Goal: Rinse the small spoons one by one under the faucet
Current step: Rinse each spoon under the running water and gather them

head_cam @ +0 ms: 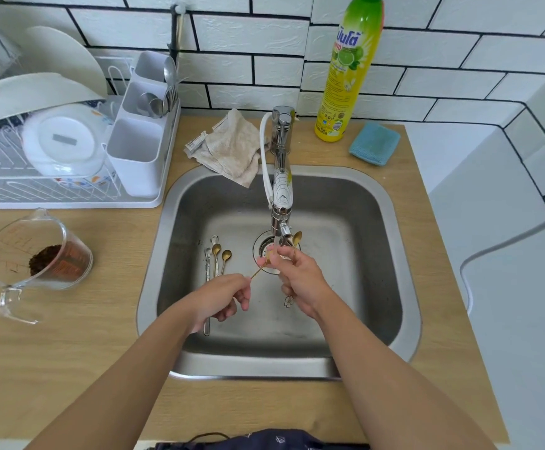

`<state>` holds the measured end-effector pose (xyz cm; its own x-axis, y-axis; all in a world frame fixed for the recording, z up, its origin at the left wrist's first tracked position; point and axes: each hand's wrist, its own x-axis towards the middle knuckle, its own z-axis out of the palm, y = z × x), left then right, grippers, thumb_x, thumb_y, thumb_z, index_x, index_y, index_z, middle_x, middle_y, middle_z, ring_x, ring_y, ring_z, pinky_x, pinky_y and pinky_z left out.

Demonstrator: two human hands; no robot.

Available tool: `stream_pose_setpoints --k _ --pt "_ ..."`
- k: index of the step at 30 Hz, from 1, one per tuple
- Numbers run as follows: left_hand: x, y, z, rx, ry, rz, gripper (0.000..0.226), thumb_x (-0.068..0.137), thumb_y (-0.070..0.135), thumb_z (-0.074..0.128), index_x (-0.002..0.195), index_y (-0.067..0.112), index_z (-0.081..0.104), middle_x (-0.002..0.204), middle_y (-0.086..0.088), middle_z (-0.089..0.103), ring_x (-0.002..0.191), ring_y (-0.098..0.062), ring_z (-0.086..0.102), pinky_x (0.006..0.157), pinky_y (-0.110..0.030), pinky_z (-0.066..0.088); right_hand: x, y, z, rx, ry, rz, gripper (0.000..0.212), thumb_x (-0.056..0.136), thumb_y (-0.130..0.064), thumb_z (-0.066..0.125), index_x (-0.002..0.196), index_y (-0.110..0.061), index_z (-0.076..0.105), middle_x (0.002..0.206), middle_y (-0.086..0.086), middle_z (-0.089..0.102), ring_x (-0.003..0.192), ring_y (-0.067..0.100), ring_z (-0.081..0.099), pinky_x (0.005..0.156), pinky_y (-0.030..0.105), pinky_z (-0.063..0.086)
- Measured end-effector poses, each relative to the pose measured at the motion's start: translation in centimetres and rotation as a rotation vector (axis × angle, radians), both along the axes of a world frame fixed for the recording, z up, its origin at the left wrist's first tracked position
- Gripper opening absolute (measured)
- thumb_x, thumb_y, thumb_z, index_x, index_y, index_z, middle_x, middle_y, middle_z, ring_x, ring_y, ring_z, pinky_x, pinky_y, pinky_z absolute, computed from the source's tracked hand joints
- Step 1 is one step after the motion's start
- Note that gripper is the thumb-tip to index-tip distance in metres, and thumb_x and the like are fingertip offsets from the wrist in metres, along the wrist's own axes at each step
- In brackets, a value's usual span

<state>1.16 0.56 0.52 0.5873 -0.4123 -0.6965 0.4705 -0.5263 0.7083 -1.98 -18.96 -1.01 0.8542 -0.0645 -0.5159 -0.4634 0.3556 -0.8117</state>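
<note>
My left hand (224, 297) pinches the handle end of a small gold spoon (259, 270) over the steel sink (391, 203). Its bowl lies under the chrome faucet (281, 186) spout, where the fingertips of my right hand (300, 280) rub it. That right hand also holds a second gold spoon (296, 239) upright, bowl up, beside the spout. A flower-shaped handle end (289, 301) sticks out below its palm. Several more small spoons (216, 254), gold and silver, lie on the sink floor at the left, partly under my left hand.
A beige cloth (229, 146) hangs over the sink's back rim. A yellow-green dish soap bottle (350, 69) and a blue sponge (375, 142) stand behind the sink. At the left are a white dish rack (70, 190) with a cutlery holder (141, 138) and a glass measuring jug (37, 254).
</note>
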Motion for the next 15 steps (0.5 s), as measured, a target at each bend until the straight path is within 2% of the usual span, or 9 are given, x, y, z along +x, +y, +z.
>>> stream_pose_setpoints --k 2,5,7,9,10,11,13,15 --pt "0.4 -0.8 -0.5 -0.024 -0.017 0.024 0.032 0.099 0.039 0.051 0.087 0.013 0.063 0.077 -0.001 0.066 0.053 -0.01 0.049 0.047 -0.023 0.036 -0.1 -0.7 0.1 -0.042 0.001 -0.07 0.023 0.086 -0.029 0.079 0.104 -0.018 0.069 0.103 0.013 0.08 0.043 0.008 0.027 0.044 0.023 0.025" --pt "1.0 -3.1 -1.4 -0.206 -0.038 0.238 0.015 0.1 0.021 0.06 0.101 0.008 0.067 0.081 -0.002 0.065 0.065 -0.006 0.059 0.055 -0.019 0.047 0.1 -2.2 -0.1 -0.136 -0.024 -0.285 0.009 0.093 -0.023 0.073 0.099 -0.018 0.069 0.099 0.008 0.081 0.041 0.0 0.042 0.043 0.014 0.034" --pt "1.6 -4.8 -1.7 -0.388 0.07 0.424 0.015 0.1 0.009 0.058 0.111 0.004 0.066 0.089 -0.006 0.069 0.076 -0.01 0.068 0.067 -0.018 0.054 0.2 -3.7 -0.3 -0.173 -0.022 -0.419 0.009 0.097 -0.022 0.07 0.103 -0.017 0.066 0.098 0.007 0.082 0.045 -0.004 0.052 0.051 0.014 0.04" --pt "2.0 -6.2 -1.8 -0.517 0.192 0.535 0.019 0.101 0.003 0.053 0.115 -0.001 0.064 0.098 -0.011 0.073 0.089 -0.018 0.074 0.075 -0.021 0.058 0.1 -5.2 -0.4 -0.194 -0.013 -0.487 0.007 0.098 -0.023 0.068 0.104 -0.019 0.065 0.1 0.006 0.081 0.043 -0.003 0.05 0.055 0.016 0.036" --pt "2.0 -6.8 -1.8 -0.538 0.226 0.533 0.018 0.101 0.004 0.052 0.114 -0.002 0.064 0.099 -0.012 0.074 0.091 -0.02 0.075 0.076 -0.022 0.058 0.0 -5.9 -0.3 -0.204 -0.009 -0.497 0.007 0.098 -0.024 0.068 0.103 -0.02 0.066 0.1 0.005 0.081 0.041 -0.001 0.045 0.051 0.017 0.035" --pt "2.0 -7.4 -1.7 -0.526 0.239 0.504 0.018 0.103 0.006 0.05 0.111 -0.001 0.065 0.098 -0.013 0.074 0.089 -0.02 0.076 0.074 -0.021 0.059 -0.1 -6.4 -0.2 -0.21 -0.006 -0.5 0.006 0.098 -0.025 0.068 0.103 -0.021 0.066 0.1 0.004 0.082 0.038 0.001 0.039 0.046 0.018 0.033" --pt "1.8 -8.4 -1.2 -0.416 0.21 0.427 0.02 0.105 0.014 0.048 0.105 0.002 0.064 0.089 -0.01 0.073 0.07 -0.013 0.074 0.061 -0.018 0.057 -0.2 -6.9 -0.1 -0.195 -0.003 -0.491 0.007 0.099 -0.026 0.068 0.102 -0.02 0.065 0.1 0.002 0.082 0.037 0.003 0.029 0.038 0.019 0.028" --pt "1.9 -9.2 -0.8 -0.237 0.081 0.341 0.027 0.106 0.027 0.045 0.096 0.008 0.062 0.074 -0.005 0.063 0.047 -0.009 0.057 0.044 -0.019 0.045 -0.2 -6.7 -0.2 -0.161 -0.015 -0.453 0.011 0.1 -0.027 0.067 0.103 -0.017 0.065 0.1 0.003 0.081 0.037 0.005 0.025 0.038 0.02 0.026"
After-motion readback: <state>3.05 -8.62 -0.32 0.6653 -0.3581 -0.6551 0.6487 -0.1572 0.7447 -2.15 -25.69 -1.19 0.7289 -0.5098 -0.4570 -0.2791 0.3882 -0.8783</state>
